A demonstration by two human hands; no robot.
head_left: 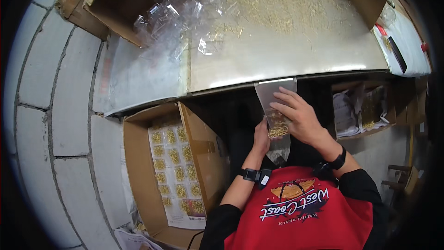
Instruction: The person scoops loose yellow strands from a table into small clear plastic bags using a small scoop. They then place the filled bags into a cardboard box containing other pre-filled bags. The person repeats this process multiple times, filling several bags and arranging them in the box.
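Note:
Between my two hands is a clear plastic bag (267, 91), in front of my body below the table's near edge. A cluster of small gold-coloured metal pieces (277, 131) sits in its lower part. My left hand (262, 138) is closed on the bag's left side, beside the gold pieces. Over the bag's right side lies my right hand (297, 115), its fingers stretched out and apart across the plastic; its thumb is hidden.
Loose gold pieces (273, 11) and empty clear bags (171, 18) lie on the table (286, 55). A cardboard box (200, 146) at the left holds rows of filled bags (173, 155). Another box (365, 132) stands at the right. A black object (397, 54) lies at the table's right end.

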